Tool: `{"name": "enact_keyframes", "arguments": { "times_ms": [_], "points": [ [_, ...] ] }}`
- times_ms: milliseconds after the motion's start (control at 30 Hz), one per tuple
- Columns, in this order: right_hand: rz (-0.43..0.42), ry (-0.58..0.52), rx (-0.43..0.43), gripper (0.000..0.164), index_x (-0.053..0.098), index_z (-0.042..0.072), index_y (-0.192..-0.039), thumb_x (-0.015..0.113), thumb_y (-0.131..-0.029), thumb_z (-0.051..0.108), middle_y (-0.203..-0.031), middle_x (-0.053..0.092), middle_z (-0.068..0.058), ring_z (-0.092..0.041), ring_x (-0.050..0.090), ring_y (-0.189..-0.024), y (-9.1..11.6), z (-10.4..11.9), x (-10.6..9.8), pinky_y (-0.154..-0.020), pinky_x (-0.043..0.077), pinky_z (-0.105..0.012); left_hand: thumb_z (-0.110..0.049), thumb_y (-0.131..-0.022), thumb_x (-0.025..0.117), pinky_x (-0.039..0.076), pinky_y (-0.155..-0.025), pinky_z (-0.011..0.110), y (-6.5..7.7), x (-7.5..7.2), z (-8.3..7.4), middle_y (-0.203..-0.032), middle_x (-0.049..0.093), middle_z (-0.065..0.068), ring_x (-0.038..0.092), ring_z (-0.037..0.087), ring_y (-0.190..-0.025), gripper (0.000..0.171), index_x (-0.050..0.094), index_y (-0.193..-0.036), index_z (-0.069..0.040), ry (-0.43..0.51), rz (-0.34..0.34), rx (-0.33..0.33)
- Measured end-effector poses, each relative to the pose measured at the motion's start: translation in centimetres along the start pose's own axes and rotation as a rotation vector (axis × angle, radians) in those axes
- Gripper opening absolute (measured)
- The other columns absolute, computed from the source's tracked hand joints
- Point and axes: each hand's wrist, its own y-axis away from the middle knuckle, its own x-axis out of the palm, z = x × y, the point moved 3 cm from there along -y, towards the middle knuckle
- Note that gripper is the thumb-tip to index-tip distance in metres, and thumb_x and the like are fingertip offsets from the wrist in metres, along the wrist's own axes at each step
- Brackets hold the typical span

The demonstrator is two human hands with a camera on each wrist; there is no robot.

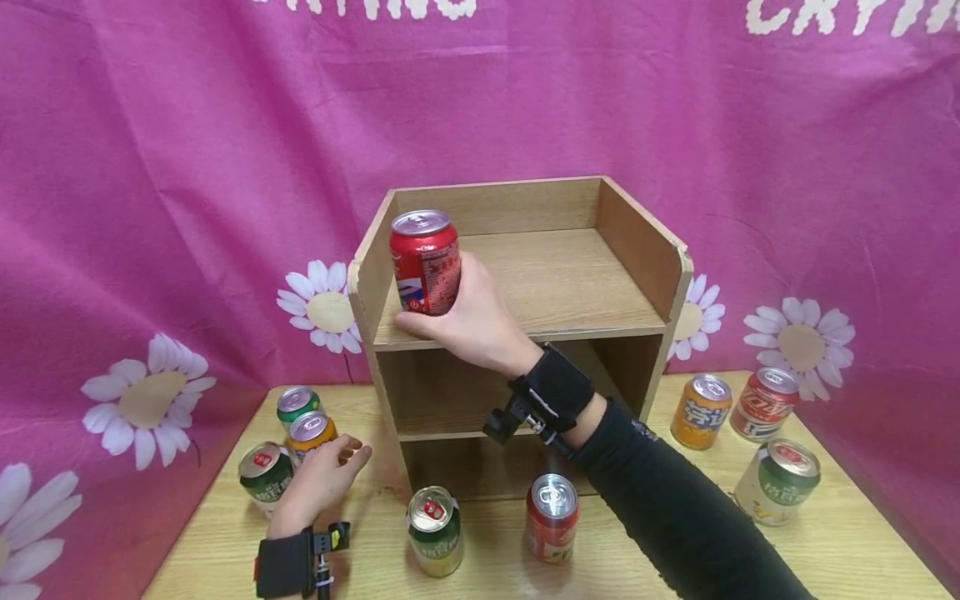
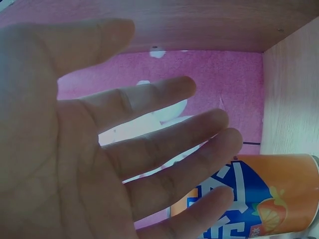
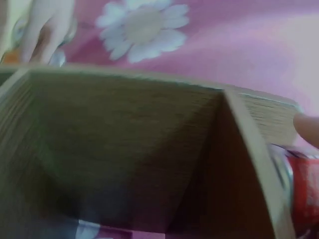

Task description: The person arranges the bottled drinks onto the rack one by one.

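My right hand [image 1: 486, 321] grips a red soda can [image 1: 425, 265] upright at the left front of the wooden shelf's [image 1: 555, 271] top level. Whether the can's base touches the board I cannot tell. In the right wrist view only part of that red can [image 3: 305, 186] shows, at the right edge. My left hand [image 1: 322, 483] is low on the left, fingers loosely extended and holding nothing. Nearest to it stands an orange soda can [image 1: 309, 427], partly hidden; its printed side [image 2: 284, 194] shows behind the fingers in the left wrist view.
Left, a green can [image 1: 297, 402] and a green-and-cream can [image 1: 264, 475] stand on the table. In front are another green-and-cream can [image 1: 435, 537] and a red can [image 1: 552, 521]. Right are an orange can [image 1: 701, 412], a red can [image 1: 763, 408] and a green-and-cream can [image 1: 777, 483].
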Motion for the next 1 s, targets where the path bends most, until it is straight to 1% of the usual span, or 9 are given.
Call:
{"name": "enact_keyframes", "arguments": {
  "times_ms": [67,133,200,267,433,600,767,867,1000],
  "points": [
    [-0.048,0.095,-0.032,0.076,0.044,0.006,-0.124,0.084,-0.067,0.037,-0.113,0.051,-0.005,-0.015,0.048,-0.103,0.03,0.19,0.27,-0.086,0.042,-0.031,-0.03,-0.096,0.055,0.048,-0.082,0.048,0.0,0.08,0.11,-0.109,0.064,0.016,0.06,0.032,-0.098,0.032,0.064,-0.11,-0.003,-0.001,-0.007,0.005],
    [-0.077,0.16,-0.043,0.077,0.044,0.005,-0.124,0.084,-0.067,0.04,-0.113,0.05,-0.006,-0.017,0.045,-0.104,0.07,0.36,0.5,-0.085,0.041,-0.032,-0.03,-0.096,0.055,0.048,-0.082,0.048,-0.01,0.14,0.21,-0.109,0.064,0.016,0.06,0.032,-0.098,0.031,0.064,-0.11,-0.003,-0.002,-0.013,0.01],
    [-0.087,0.185,-0.047,0.077,0.044,0.005,-0.123,0.084,-0.067,0.04,-0.112,0.049,-0.007,-0.018,0.045,-0.104,0.08,0.54,0.65,-0.084,0.041,-0.033,-0.03,-0.095,0.055,0.048,-0.082,0.048,-0.03,0.16,0.29,-0.108,0.065,0.016,0.061,0.032,-0.098,0.031,0.065,-0.11,-0.004,-0.005,-0.015,0.01],
    [-0.09,0.185,-0.054,0.075,0.046,0.005,-0.12,0.085,-0.066,0.04,-0.11,0.051,-0.006,-0.018,0.046,-0.102,0.05,0.69,0.71,-0.083,0.041,-0.033,-0.032,-0.095,0.055,0.048,-0.081,0.048,-0.04,0.14,0.34,-0.108,0.065,0.015,0.061,0.031,-0.097,0.032,0.064,-0.11,-0.004,-0.008,-0.014,0.007],
    [-0.065,0.127,-0.062,0.073,0.047,0.006,-0.119,0.086,-0.066,0.037,-0.108,0.054,-0.005,-0.015,0.052,-0.099,-0.12,0.75,0.61,-0.081,0.044,-0.031,-0.033,-0.096,0.054,0.048,-0.081,0.049,-0.09,0.01,0.31,-0.109,0.064,0.017,0.06,0.033,-0.098,0.035,0.063,-0.111,-0.003,-0.003,0.0,0.005],
    [-0.021,0.084,-0.024,0.074,0.045,0.005,-0.121,0.086,-0.066,0.035,-0.109,0.056,-0.005,-0.014,0.055,-0.097,-0.32,0.6,0.42,-0.081,0.046,-0.03,-0.031,-0.096,0.054,0.048,-0.082,0.049,-0.18,-0.24,0.28,-0.107,0.064,0.017,0.061,0.033,-0.098,0.034,0.063,-0.11,-0.002,-0.006,0.006,0.0],
    [0.042,-0.028,0.035,0.074,0.043,0.005,-0.121,0.087,-0.067,0.029,-0.109,0.057,-0.005,-0.015,0.057,-0.097,-0.38,0.39,0.2,-0.083,0.046,-0.03,-0.031,-0.095,0.055,0.048,-0.08,0.049,-0.16,-0.46,0.11,-0.104,0.066,0.015,0.061,0.031,-0.095,0.032,0.064,-0.107,-0.002,-0.019,-0.008,0.022],
    [0.073,-0.089,0.077,0.071,0.043,0.006,-0.12,0.087,-0.067,0.025,-0.108,0.058,-0.004,-0.015,0.057,-0.096,-0.29,0.14,0.01,-0.084,0.047,-0.03,-0.03,-0.095,0.055,0.048,-0.081,0.048,-0.07,-0.41,0.13,-0.104,0.066,0.014,0.061,0.031,-0.096,0.031,0.064,-0.107,-0.003,-0.011,-0.006,0.02],
    [0.119,-0.151,0.082,0.068,0.043,0.006,-0.12,0.086,-0.069,0.018,-0.109,0.059,-0.005,-0.015,0.058,-0.098,-0.26,-0.08,-0.11,-0.086,0.046,-0.03,-0.031,-0.096,0.054,0.047,-0.082,0.048,0.03,-0.27,0.39,-0.106,0.065,0.015,0.061,0.031,-0.097,0.032,0.064,-0.109,-0.004,0.0,0.0,-0.001]
  ]
}}
